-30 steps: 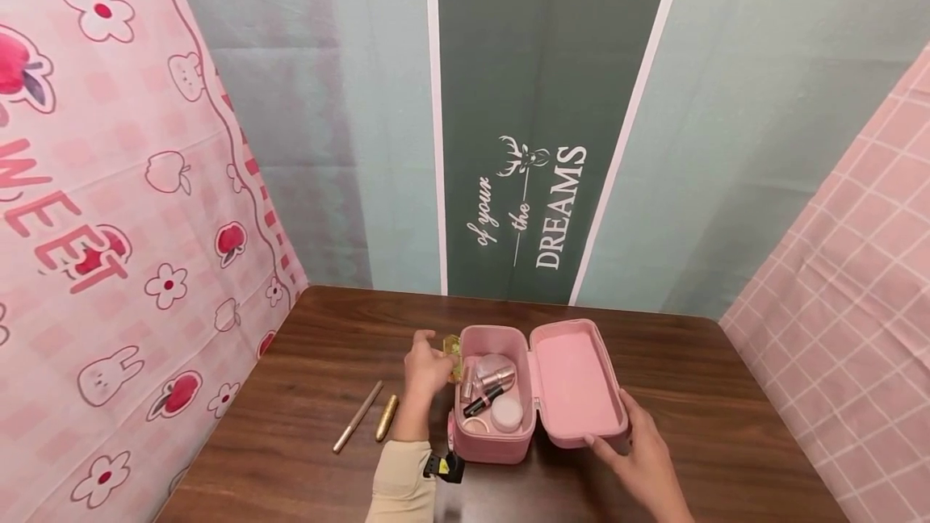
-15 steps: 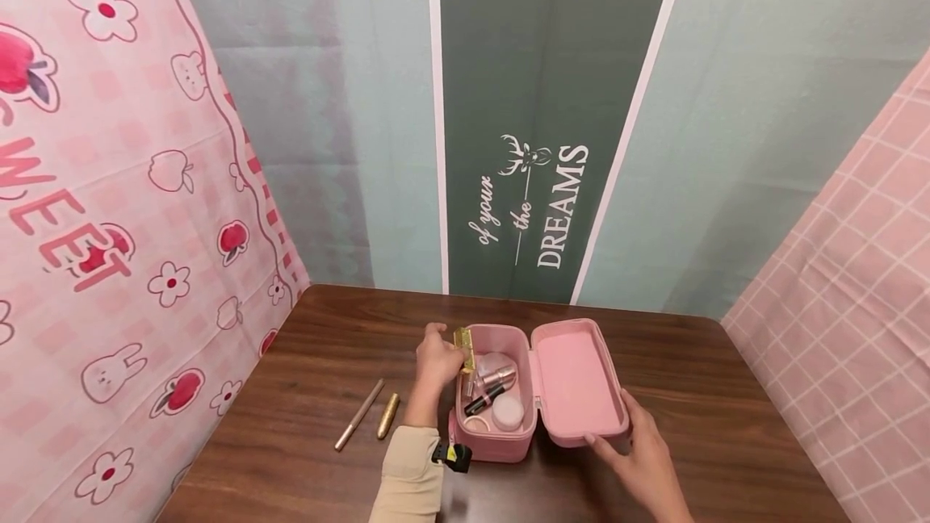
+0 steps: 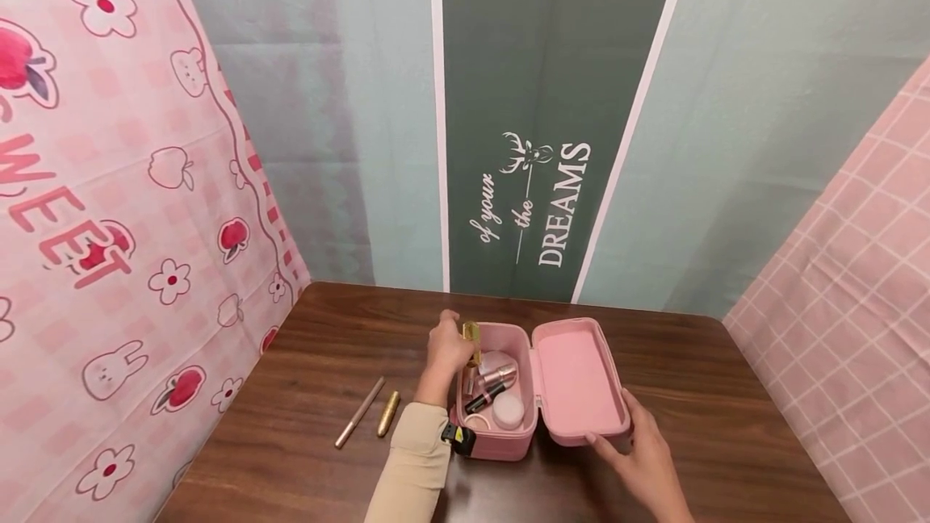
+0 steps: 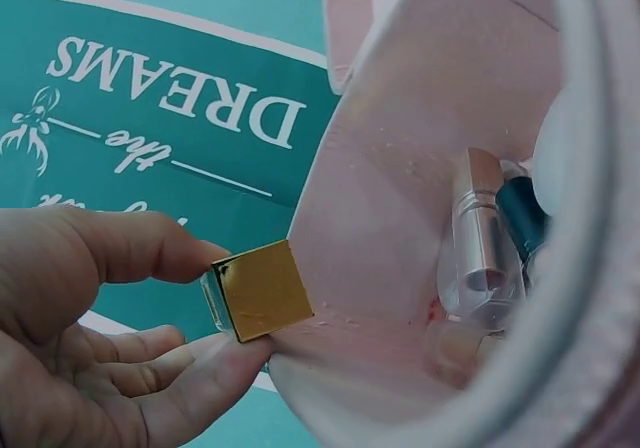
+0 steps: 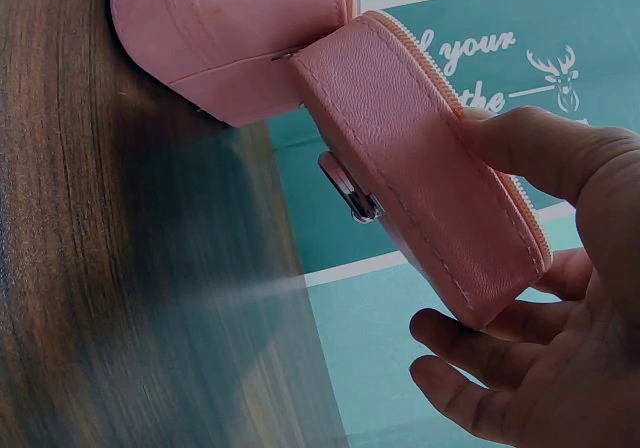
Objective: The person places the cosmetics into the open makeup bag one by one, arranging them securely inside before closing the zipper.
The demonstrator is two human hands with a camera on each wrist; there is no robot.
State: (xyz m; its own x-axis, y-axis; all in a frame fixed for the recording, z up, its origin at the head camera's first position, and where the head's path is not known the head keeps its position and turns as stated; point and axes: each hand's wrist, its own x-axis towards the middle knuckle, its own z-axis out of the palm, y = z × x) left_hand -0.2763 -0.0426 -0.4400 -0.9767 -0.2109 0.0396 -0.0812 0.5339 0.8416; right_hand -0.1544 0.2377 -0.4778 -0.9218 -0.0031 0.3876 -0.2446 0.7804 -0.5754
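Note:
Between thumb and fingers my left hand (image 3: 448,345) pinches a small gold block with a clear side (image 4: 265,290). It is at the left rim of an open pink cosmetic case (image 3: 501,446), and in the left wrist view its square gold face shows close beside the case's inner wall. The exact kind of this item I cannot tell. Inside the case lie lipsticks (image 4: 478,223), a black tube (image 3: 483,400) and a round white-lidded jar (image 3: 508,410). My right hand (image 3: 643,450) grips the near right corner of the folded-back lid (image 5: 420,158), thumb on its zipper edge.
On the brown wooden table (image 3: 276,466), left of the case, lie a slim rose-gold pencil (image 3: 359,412) and a gold tube (image 3: 388,414). Printed cloths hang around the table, including a pink one (image 3: 109,265) at the left and a green one (image 3: 523,63) behind.
My left hand has moved right and away from me along the case's left rim, and the gold block has turned in its fingers. The right hand keeps hold of the lid.

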